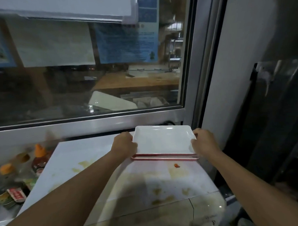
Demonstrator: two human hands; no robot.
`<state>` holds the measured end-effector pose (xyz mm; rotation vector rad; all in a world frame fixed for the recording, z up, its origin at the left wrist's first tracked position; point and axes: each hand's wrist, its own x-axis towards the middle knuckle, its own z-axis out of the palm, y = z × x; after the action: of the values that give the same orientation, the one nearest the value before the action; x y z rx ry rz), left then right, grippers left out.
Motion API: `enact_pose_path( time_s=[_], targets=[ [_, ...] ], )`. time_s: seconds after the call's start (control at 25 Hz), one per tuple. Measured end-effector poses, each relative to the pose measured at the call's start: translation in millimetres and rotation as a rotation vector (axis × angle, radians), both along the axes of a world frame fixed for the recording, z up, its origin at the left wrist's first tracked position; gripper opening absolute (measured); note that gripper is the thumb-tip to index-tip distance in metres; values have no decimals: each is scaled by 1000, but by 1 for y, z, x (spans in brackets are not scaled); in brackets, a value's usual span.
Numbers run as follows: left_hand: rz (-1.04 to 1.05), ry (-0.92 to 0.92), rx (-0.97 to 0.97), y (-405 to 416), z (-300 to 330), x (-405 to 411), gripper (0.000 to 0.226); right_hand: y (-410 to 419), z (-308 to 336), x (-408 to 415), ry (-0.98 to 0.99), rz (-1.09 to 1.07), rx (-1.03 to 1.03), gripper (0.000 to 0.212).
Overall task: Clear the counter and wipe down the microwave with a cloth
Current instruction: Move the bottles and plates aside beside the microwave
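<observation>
The left hand point(125, 144) and the right hand point(204, 141) each curl their fingers round a short side of the stack of trays point(164, 142), at the back of the stained white top point(88, 160), maybe the microwave. 2 or 3 trays, hard to tell. They look stiff, light and slippery. Holding both ends keeps them level.

Looked through a wide glass window with a silver metal frame point(97, 122) into a dim room holding a long wooden worktop point(138, 80). Carried pale paper notices point(55, 47) and a blue printed poster point(126, 43) taped on the pane. Stood beside a plain grey wall point(241, 57) at right.
</observation>
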<state>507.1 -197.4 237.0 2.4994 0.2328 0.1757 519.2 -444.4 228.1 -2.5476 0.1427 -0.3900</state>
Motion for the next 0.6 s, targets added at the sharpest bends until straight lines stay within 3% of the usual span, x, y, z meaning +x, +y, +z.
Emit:
enact_pose_path(
  time_s=[0.4, 0.6],
  targets=[
    [-17, 35, -44, 8, -4, -6, 3, -2, -10, -2, 74, -13, 42, 21],
    [32, 99, -97, 5, -3, -8, 24, 1, -13, -3, 118, -8, 87, 16]
  ],
)
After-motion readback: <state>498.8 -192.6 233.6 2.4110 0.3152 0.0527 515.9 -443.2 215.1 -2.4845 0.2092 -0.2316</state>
